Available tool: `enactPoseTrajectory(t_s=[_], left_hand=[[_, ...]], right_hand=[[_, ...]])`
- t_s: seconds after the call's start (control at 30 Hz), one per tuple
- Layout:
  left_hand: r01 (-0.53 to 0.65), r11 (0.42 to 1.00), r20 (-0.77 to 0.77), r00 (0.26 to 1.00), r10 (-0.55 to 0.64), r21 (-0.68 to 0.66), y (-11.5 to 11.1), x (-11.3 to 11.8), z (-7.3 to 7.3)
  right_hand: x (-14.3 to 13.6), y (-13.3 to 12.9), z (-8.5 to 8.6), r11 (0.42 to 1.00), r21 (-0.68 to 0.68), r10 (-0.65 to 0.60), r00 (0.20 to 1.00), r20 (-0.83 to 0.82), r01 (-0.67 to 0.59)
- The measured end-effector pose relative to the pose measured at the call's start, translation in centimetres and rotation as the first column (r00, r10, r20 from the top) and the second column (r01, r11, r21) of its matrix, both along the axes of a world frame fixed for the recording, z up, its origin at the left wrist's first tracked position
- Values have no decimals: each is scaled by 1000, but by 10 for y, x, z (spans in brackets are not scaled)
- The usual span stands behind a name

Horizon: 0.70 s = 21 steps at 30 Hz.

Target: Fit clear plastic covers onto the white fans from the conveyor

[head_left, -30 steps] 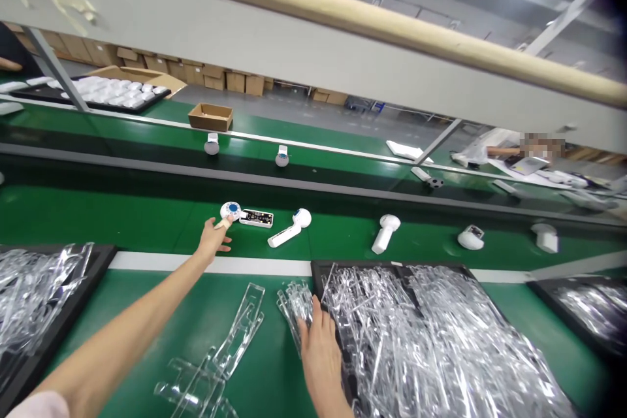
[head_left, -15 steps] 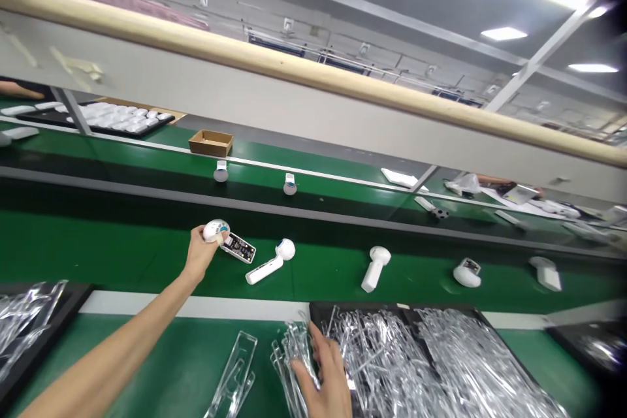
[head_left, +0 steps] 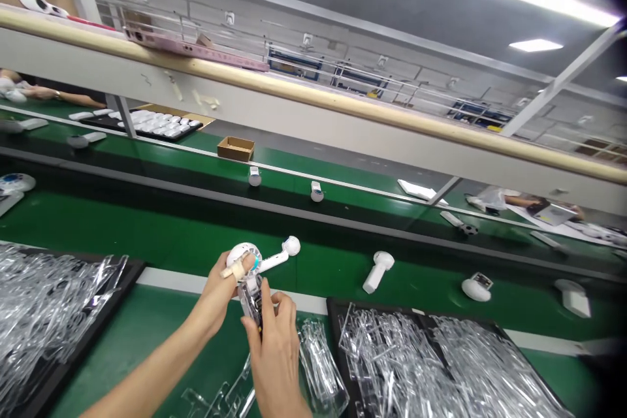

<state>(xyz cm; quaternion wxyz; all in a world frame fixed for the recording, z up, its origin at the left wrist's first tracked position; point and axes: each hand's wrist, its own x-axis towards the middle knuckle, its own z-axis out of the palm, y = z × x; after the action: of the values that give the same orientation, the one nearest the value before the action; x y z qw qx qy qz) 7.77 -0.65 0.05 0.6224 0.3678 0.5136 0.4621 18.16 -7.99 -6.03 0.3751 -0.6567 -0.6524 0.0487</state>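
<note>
My left hand [head_left: 220,290] grips the round white head of a handheld device [head_left: 243,253], its fingers wrapped around the head. The device's handle points down toward me, with dark inner parts showing. My right hand [head_left: 277,346] closes around that handle, thumb on one side and fingers on the other; a clear plastic piece [head_left: 251,294] lies along the handle. Just beyond my hands, another white device [head_left: 290,246] rests on the green belt. Loose clear plastic pieces [head_left: 321,362] lie beside my right hand.
Black trays of clear plastic pieces stand at the right [head_left: 336,339] and left [head_left: 132,274]. More white devices [head_left: 377,272] lie along the green belt [head_left: 171,228]. A brown box [head_left: 236,148] stands beyond the rail. Other people's arms show at the far left and right.
My left hand has drawn the white device off the belt and nearer to me. My right hand has left the pile of clear pieces and moved left to the device's handle.
</note>
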Motion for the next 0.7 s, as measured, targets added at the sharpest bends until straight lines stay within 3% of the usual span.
enactPoseTrajectory(t_s=[0.17,0.3,0.4,0.5,0.57,0.63,0.7], left_hand=[[-11,1000,-3,1000,11,17,-5,-7,8],[-52,996,15,999,51,70,-10,-11,14],[-57,993,134,990,42,104,-18,-13,8],[87,996,285,955,-84,4,-28,-16,-3],[187,978,288,945,-154,-91,-34,-20,-10],[175,978,211,966,-148,-115,-39,-22,-14],[88,994,117,990,-80,-60,-43,-22,-16]], right_hand=[[-9,-9,-8,998,-47,-37,999,37,39],[-6,-14,0,975,-198,79,990,-116,-101],[-2,-14,10,976,-175,105,984,-147,-130],[1,-14,21,989,-62,131,990,-50,-134],[1,-15,26,981,-52,186,982,-29,-188],[0,-14,28,972,-66,215,966,-142,-226],[-2,-9,26,984,-105,87,908,-411,-142]])
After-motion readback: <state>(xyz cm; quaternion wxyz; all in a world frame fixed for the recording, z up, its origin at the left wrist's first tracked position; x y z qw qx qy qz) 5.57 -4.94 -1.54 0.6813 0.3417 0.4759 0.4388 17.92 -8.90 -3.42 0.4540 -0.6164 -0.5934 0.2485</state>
